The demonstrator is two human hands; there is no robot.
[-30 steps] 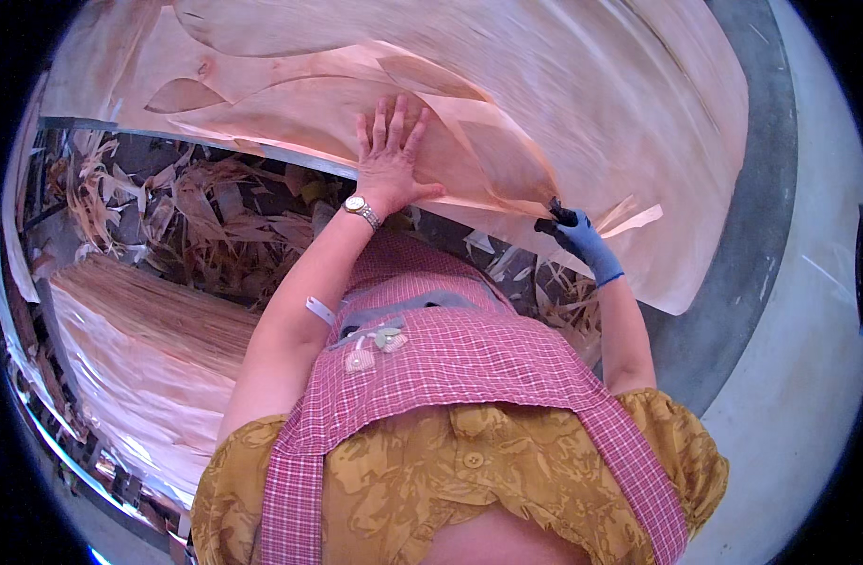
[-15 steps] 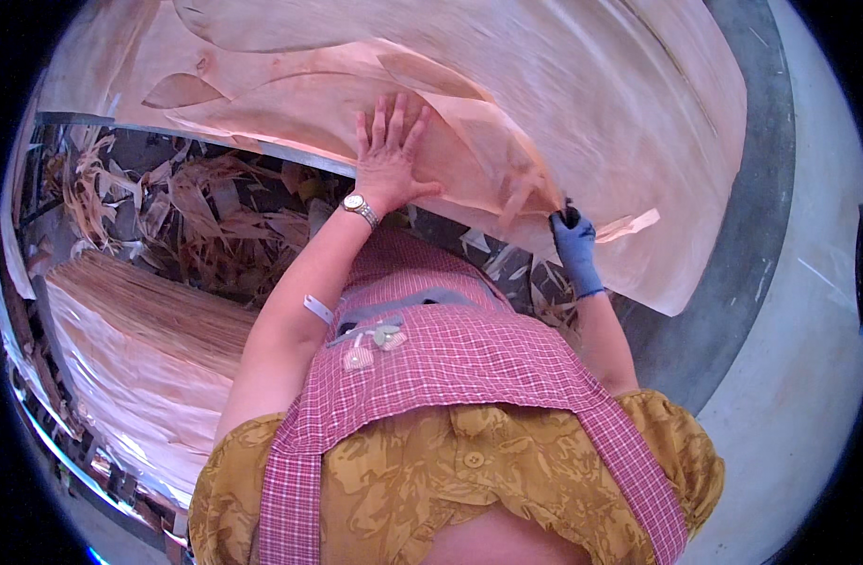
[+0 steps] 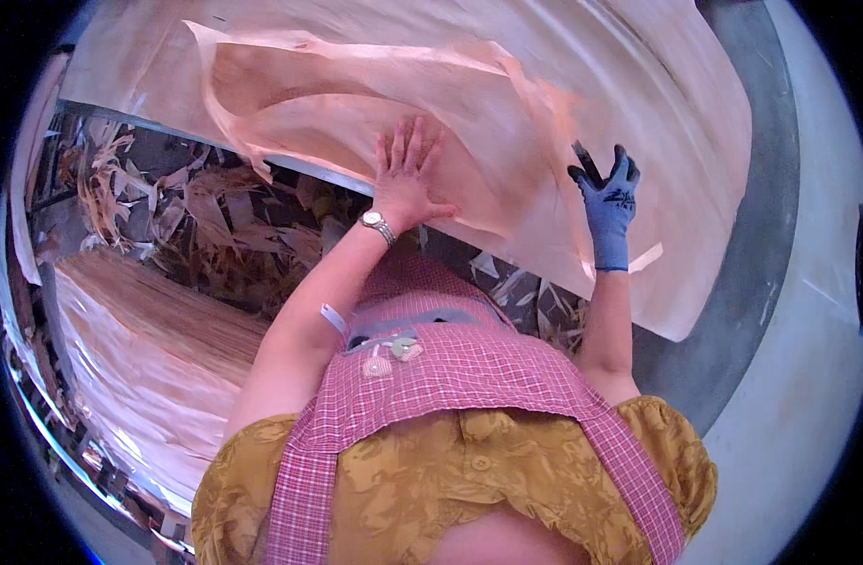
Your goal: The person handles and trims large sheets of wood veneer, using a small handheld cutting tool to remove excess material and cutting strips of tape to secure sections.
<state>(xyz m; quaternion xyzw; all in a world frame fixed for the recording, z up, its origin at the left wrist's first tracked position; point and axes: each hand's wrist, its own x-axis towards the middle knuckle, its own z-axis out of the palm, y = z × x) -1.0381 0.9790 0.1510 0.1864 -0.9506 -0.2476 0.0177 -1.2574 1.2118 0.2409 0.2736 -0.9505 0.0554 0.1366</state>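
My bare left hand (image 3: pixel 411 184) lies flat with spread fingers on a thin, pale pinkish veneer sheet (image 3: pixel 681 169) near its front edge, a watch on the wrist. A creased, torn upper layer (image 3: pixel 356 75) folds over on the sheet above that hand. My right hand (image 3: pixel 603 184), in a blue glove with dark fingertips, is raised over the sheet with fingers bent and apart; I see nothing clearly held in it. A narrow loose strip (image 3: pixel 646 259) lies just right of its cuff.
A metal edge (image 3: pixel 318 174) runs under the sheet's front. Below are torn veneer scraps (image 3: pixel 196 212). A stack of veneer sheets (image 3: pixel 149 358) stands at lower left. A curved dark band (image 3: pixel 770 141) borders a pale floor (image 3: pixel 808 395) on the right.
My right hand has moved up and rightward from the torn edge, its fingers now parted. The torn layer has shifted and lifted along its upper edge. My left hand moved slightly right and down.
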